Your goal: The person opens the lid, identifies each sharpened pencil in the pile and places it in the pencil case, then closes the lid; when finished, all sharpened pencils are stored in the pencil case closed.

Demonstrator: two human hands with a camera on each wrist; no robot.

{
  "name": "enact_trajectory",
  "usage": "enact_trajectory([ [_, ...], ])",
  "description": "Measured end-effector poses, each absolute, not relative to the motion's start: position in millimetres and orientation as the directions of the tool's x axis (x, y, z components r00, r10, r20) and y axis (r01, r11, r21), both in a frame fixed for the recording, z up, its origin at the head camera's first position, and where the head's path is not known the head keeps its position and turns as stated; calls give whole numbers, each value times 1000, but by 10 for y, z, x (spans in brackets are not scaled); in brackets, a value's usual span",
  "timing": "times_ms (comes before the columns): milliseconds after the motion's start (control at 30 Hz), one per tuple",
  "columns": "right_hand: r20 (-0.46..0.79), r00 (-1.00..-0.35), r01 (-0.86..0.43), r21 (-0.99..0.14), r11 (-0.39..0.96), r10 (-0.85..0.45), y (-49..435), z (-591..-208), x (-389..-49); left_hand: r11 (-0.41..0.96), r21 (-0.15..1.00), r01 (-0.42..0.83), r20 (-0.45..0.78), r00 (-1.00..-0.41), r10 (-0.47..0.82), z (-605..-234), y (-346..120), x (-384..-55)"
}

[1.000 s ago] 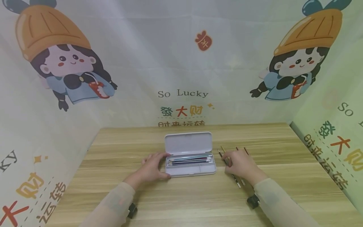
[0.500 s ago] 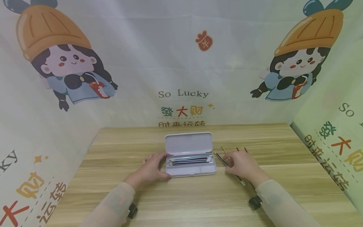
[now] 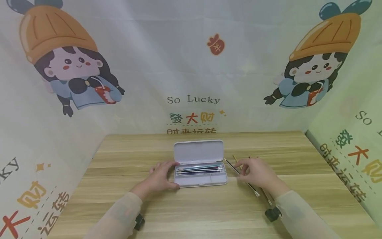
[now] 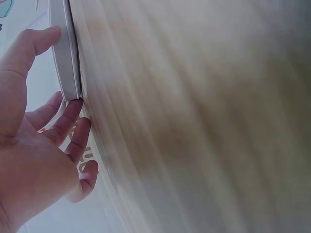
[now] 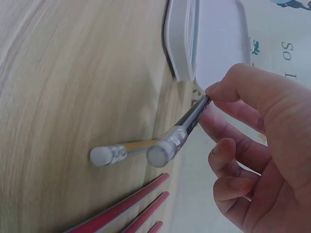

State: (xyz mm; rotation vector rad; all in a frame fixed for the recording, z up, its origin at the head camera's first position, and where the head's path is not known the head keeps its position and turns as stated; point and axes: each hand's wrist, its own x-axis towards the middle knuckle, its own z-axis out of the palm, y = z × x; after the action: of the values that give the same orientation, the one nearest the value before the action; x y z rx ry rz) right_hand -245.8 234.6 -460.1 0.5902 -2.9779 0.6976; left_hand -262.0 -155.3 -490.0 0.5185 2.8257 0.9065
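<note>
A white pencil case (image 3: 191, 181) lies on the table with its lid (image 3: 198, 151) raised and several pencils (image 3: 200, 169) in its rear compartment. My left hand (image 3: 159, 176) holds its left end, the thumb at the front corner and fingers at the back; the left wrist view shows the thumb on the case's side wall (image 4: 65, 63). Just right of the case, my right hand (image 3: 259, 174) pinches a dark pencil (image 5: 194, 112) between thumb and index finger. Its white eraser end (image 5: 163, 153) points back toward the wrist. Beneath it on the table lies a yellow pencil (image 5: 138, 145).
Red pencils (image 5: 116, 204) lie on the wooden table (image 3: 197, 212) beside the right hand, partly hidden by it in the head view. A printed cloth backdrop (image 3: 143, 73) rises behind the table and on both sides.
The dark pencil has come away from the others, its pointed end swinging left toward the case and its eraser end right. My right hand has shifted slightly right; the left hand has stayed put.
</note>
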Motion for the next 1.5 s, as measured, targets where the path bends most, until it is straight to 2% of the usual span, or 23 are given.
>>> enact_trajectory([
  [300,144,-891,-445,-470,762,-432,2205,-4568,-2446,755,588,291,-13,-930,368,-4880,-1556,-2606],
  [633,180,-810,-568,-477,671,-558,1973,-4565,-2581,767,568,299,-6,-930,367,-4902,-1553,-2613],
  [767,164,-786,-589,-494,640,-597,1876,-4560,-2647,769,564,300,-6,-930,367,-4899,-1546,-2615],
  [967,96,-788,-566,-500,655,-608,1718,-4520,-2734,770,564,300,-3,-931,364,-4901,-1548,-2613],
  [1200,91,-734,-623,-483,615,-673,1526,-4507,-2886,764,571,300,4,-932,363,-4912,-1557,-2607],
  [1500,54,-706,-645,-462,609,-706,1367,-4516,-3021,766,567,303,1,-930,367,-4913,-1556,-2616],
])
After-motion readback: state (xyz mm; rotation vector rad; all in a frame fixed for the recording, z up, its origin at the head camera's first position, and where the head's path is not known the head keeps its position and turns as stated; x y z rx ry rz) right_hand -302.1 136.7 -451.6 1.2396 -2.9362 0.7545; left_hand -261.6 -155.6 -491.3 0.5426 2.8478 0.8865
